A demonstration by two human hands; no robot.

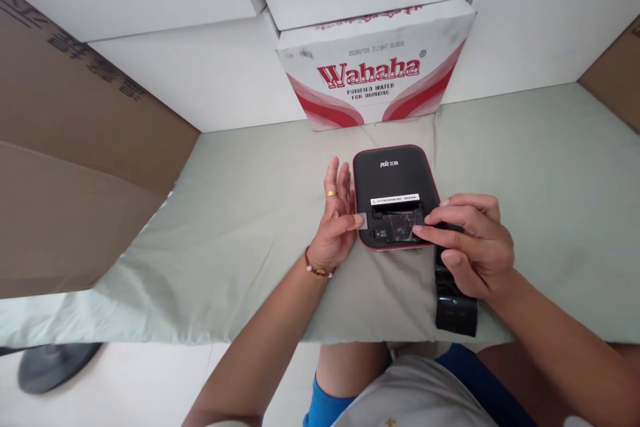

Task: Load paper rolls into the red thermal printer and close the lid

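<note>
Pale shirt (415, 393) and blue shorts (327, 407) fill the bottom centre of the frame, below the front edge of the green cloth (240, 213). On that cloth, right of centre, sits the black device (395, 177), back from the edge. The left hand (336, 230) is open against its left side, thumb on the grey tab (363, 221). The right hand (477, 240) is half curled, fingertips at the dark film (400, 225); whether it pinches, I cannot tell. The black strip (456, 315) ends near the cloth's front edge. Cloth stretches widely left to the brown carton (75, 180); the Wahaha carton (373, 73) bounds upper centre.
</note>
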